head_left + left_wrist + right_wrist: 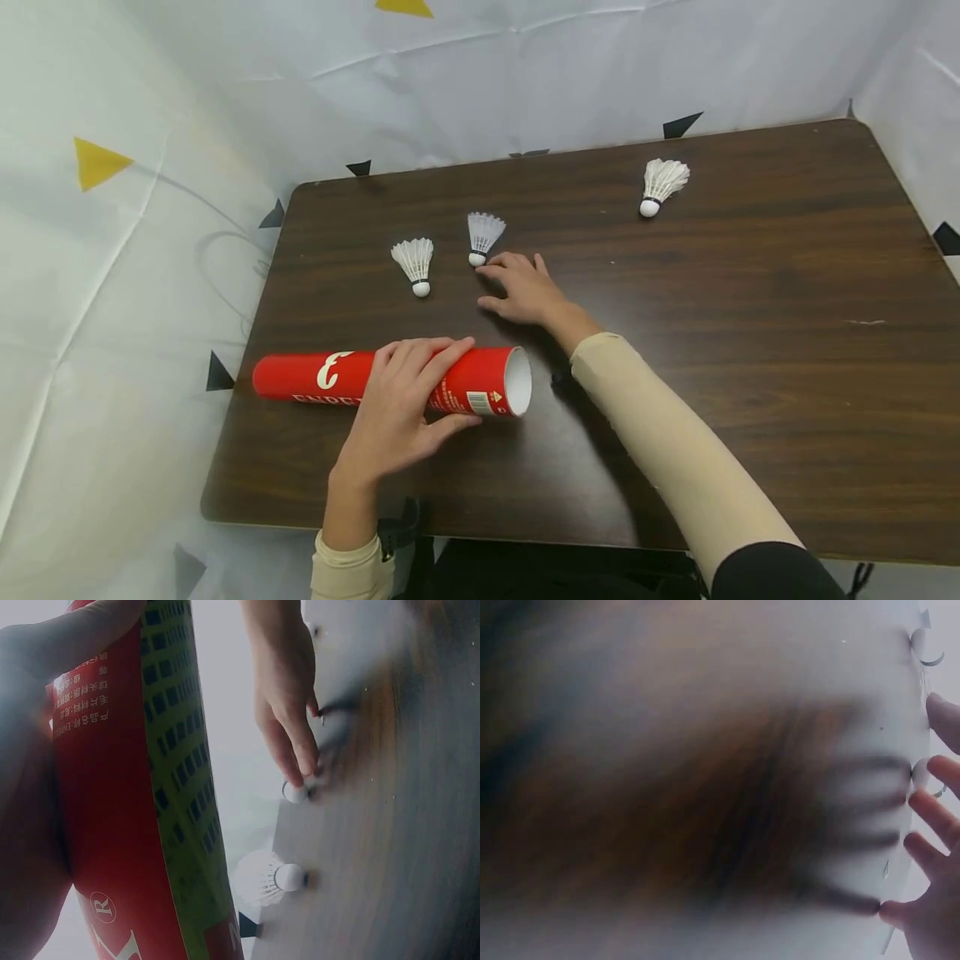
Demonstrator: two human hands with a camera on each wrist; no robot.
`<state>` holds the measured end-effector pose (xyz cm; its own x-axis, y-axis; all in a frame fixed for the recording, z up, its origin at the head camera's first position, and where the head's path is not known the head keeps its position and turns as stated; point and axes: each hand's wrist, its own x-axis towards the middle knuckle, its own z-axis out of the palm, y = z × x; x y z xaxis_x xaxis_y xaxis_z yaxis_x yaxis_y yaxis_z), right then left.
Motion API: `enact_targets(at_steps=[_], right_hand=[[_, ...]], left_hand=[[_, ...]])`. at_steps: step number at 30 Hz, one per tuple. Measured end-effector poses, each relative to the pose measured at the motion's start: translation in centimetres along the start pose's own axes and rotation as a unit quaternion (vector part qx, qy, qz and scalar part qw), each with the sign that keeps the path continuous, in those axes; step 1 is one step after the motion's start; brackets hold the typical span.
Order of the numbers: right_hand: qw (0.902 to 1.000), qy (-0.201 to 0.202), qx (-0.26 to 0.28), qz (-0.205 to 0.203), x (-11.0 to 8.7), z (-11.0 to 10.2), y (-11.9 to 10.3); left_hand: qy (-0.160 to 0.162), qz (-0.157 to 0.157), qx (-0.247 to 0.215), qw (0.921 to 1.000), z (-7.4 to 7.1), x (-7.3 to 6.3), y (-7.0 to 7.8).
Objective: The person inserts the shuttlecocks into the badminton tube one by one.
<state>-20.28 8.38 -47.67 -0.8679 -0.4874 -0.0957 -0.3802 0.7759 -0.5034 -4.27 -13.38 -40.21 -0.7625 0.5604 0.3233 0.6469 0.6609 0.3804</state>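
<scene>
A red shuttlecock tube (300, 377) lies on its side at the near left, its open white end toward the right. My left hand (401, 408) grips it, fingers over the top and thumb along the near side. In the left wrist view the tube's printed red and green surface (120, 802) fills the left part. My right hand (525, 292) reaches over the tabletop with fingers spread, fingertips right at the white cork of the middle shuttlecock (485, 232). Another shuttlecock (414, 260) lies to its left, cork toward me. In the right wrist view, the spread fingers (931, 814) show at the right edge.
A third shuttlecock (663, 183) lies at the back right of the brown wooden table (750, 350). White sheeting (525, 75) with yellow and black triangles hangs behind and beside the table.
</scene>
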Motion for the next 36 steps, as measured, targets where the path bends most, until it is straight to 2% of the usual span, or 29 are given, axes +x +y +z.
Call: enact_targets(at_steps=[2, 5, 9, 11, 14, 19, 25, 31, 33, 36], right_hand=[[0.9997, 0.021, 0.005, -0.008, -0.4, -0.2, 0.1], [0.9969, 0.077, 0.016, -0.009, -0.8, -0.4, 0.3], [0.9838, 0.175, 0.032, 0.022, -0.3, -0.8, 0.7], [0.979, 0.196, 0.043, 0.036, 0.1, -1.1, 1.0], [0.9835, 0.168, 0.058, 0.033, 0.7, -1.6, 1.4], [0.9945, 0.075, 0.072, 0.008, 1.6, -1.9, 1.5], [0.9952, 0.072, 0.064, -0.015, 1.8, -1.4, 0.7], [0.9974, 0.006, 0.048, -0.053, 1.4, -0.3, 0.1], [0.9979, 0.018, 0.034, -0.052, 1.2, -0.1, 0.0], [0.9956, 0.086, 0.019, -0.032, 0.8, -0.3, -0.2]], left_hand=[[-0.001, 0.001, 0.003, 1.0, 0.1, 0.1, 0.0], [-0.002, 0.001, 0.005, 1.0, 0.2, 0.2, 0.0], [0.0, 0.002, 0.003, 1.0, 0.2, 0.2, 0.0], [0.0, 0.003, 0.003, 1.0, 0.2, 0.2, 0.0], [-0.001, 0.003, 0.004, 1.0, 0.2, 0.2, -0.1], [-0.003, 0.002, 0.008, 1.0, 0.1, 0.2, -0.2], [-0.004, 0.004, 0.011, 0.9999, 0.2, 0.2, -0.3], [-0.005, 0.0, 0.008, 1.0, 0.2, 0.1, -0.3], [-0.005, 0.0, 0.007, 1.0, 0.2, 0.1, -0.3], [-0.005, 0.001, 0.007, 1.0, 0.3, 0.1, -0.3]])
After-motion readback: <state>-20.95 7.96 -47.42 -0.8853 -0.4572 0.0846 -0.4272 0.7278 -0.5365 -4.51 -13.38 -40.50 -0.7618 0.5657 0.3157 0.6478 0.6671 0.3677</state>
